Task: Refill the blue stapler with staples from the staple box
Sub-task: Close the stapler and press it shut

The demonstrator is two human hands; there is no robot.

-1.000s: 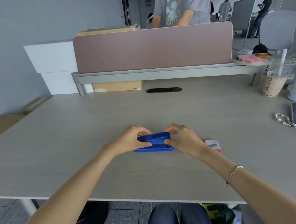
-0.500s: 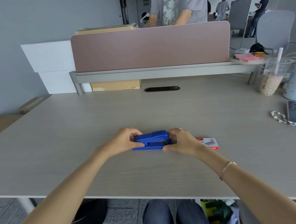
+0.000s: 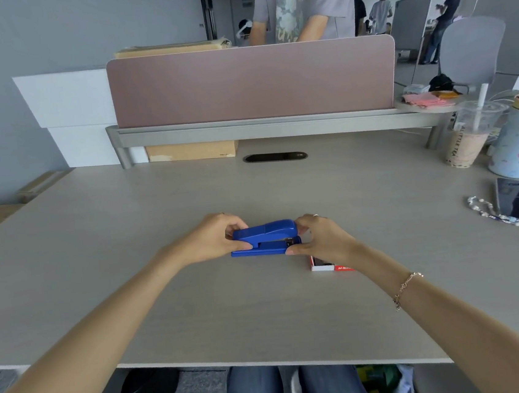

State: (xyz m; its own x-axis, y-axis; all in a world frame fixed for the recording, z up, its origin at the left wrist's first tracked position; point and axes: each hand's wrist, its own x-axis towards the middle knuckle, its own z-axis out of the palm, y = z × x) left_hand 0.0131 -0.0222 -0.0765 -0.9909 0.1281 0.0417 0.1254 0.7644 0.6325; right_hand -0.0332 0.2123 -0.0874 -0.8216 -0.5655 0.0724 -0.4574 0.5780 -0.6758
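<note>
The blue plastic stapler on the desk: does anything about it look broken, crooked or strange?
Nothing stands out. The blue plastic stapler rests flat on the pale wooden desk, held at its ends by the left hand and right hand.

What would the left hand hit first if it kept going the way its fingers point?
The left hand points rightward and already grips the blue stapler. Beyond that, likely the right hand at the opposite end.

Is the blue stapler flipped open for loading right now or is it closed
Closed, as far as shows. The blue stapler lies flat on the desk, top arm down over its base, left hand and right hand gripping its ends.
</note>
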